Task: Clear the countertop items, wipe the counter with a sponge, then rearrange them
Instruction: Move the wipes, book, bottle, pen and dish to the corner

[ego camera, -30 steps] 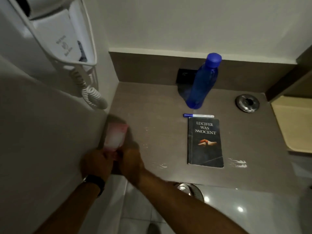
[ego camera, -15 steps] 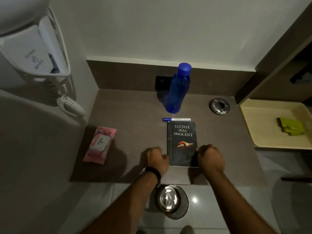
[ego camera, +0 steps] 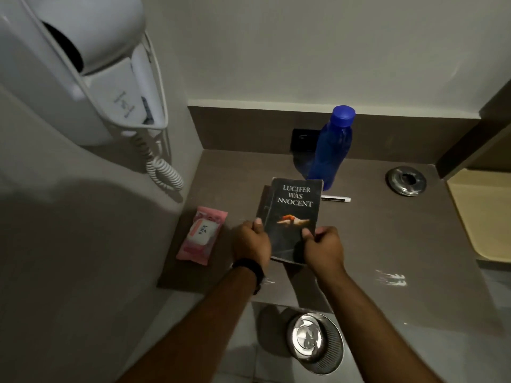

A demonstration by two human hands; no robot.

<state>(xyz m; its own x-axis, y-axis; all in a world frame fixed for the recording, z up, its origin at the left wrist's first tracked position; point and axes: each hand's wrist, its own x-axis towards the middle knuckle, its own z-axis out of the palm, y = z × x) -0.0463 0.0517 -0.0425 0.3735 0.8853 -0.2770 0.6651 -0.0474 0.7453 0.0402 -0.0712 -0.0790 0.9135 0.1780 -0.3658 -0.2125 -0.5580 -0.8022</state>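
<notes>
A dark book with white title lettering is lifted off the brown countertop, tilted toward me. My left hand grips its lower left edge and my right hand grips its lower right edge. A pink wipes packet lies flat near the left wall. A blue bottle stands upright at the back. A pen lies behind the book, partly hidden by it.
A white wall-mounted hair dryer with a coiled cord hangs at the left. A round metal fitting sits at the counter's back right. A beige tray lies at the right edge. A steel bin lid is below the counter front. White smudges mark the counter.
Both hands left the pink packet on the counter, moved to the book, gripped its two sides and lifted it off the counter, shifting it left.
</notes>
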